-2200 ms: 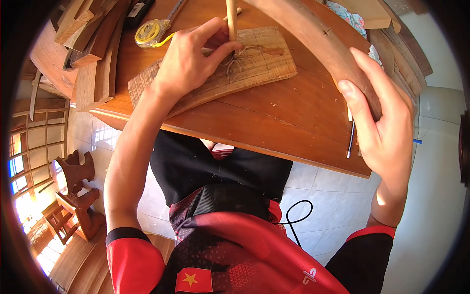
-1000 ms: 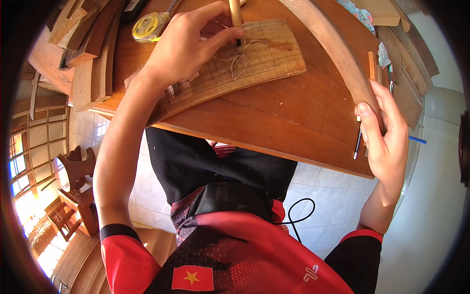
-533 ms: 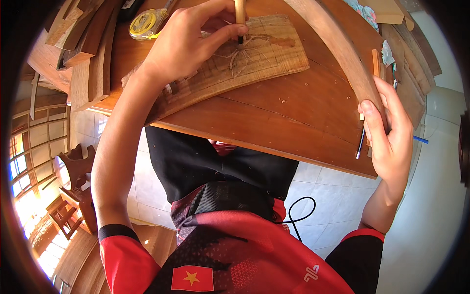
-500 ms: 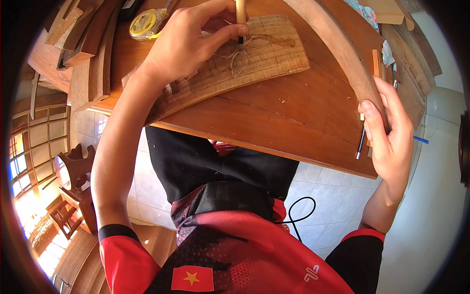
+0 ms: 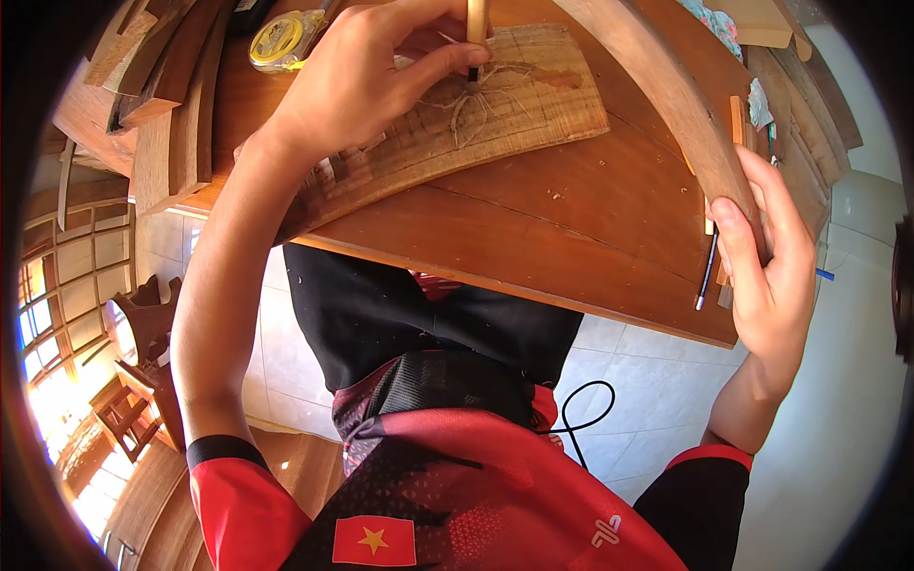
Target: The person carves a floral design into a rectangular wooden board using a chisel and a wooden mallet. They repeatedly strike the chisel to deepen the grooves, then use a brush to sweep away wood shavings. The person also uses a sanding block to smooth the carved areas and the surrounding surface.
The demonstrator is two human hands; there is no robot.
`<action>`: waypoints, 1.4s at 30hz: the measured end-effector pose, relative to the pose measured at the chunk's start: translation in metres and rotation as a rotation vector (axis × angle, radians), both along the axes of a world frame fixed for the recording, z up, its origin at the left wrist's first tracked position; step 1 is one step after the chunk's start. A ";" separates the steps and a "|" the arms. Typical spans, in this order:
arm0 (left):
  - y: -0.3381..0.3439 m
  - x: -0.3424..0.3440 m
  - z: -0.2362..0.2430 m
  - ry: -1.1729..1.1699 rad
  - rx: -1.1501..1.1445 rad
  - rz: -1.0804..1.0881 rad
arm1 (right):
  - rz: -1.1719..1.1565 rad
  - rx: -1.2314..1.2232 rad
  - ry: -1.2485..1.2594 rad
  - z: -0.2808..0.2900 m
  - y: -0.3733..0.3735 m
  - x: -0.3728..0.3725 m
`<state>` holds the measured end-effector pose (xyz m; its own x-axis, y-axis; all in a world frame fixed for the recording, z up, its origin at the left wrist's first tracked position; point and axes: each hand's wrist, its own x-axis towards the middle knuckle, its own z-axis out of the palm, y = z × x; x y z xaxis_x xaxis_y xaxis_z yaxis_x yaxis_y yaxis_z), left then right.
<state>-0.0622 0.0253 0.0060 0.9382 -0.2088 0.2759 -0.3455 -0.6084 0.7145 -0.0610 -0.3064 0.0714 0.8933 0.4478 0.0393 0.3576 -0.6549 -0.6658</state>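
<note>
You are at the carving step: your left hand (image 5: pixel 357 81) is closed around a slim wooden-handled carving tool (image 5: pixel 476 29), fingers wrapped tight on the shaft, with its dark tip set upright against the carved board (image 5: pixel 505 114), right at the centre of a leaf-and-stem pattern cut into the surface. The board lies flat on the reddish-brown workbench (image 5: pixel 571 228), towards its far edge, tilted a little across your line of sight, and your left wrist and palm rest on its near end, which pins it in place. Your right hand (image 5: pixel 771 276) is well apart from the work, at the bench's right edge; its fingers are curled together over the lower end of a long curved wooden rail (image 5: pixel 666 86) and clamped on it, though the view there bends towards the rim and it is hard to tell whether the grip also takes in the thin strip beside it. A pencil (image 5: pixel 706 271) lies just beside that hand, and a yellow tape measure (image 5: pixel 278 40) sits near the stacked offcuts (image 5: pixel 157 86) on your left. In my judgement the next move calls for steady downward pressure at the tip, a controlled line along the existing groove, and the board kept from shifting; the right hand gives the board no support as it stands.
</note>
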 end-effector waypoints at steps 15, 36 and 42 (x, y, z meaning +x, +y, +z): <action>0.011 0.014 -0.013 -0.027 0.034 -0.120 | 0.027 -0.079 -0.081 0.005 -0.010 0.003; 0.003 0.000 -0.028 -0.163 0.090 -0.053 | -0.011 -0.002 -0.085 0.016 -0.009 -0.008; 0.011 0.013 -0.022 -0.096 -0.089 -0.099 | -0.024 -0.030 -0.038 0.016 -0.012 -0.003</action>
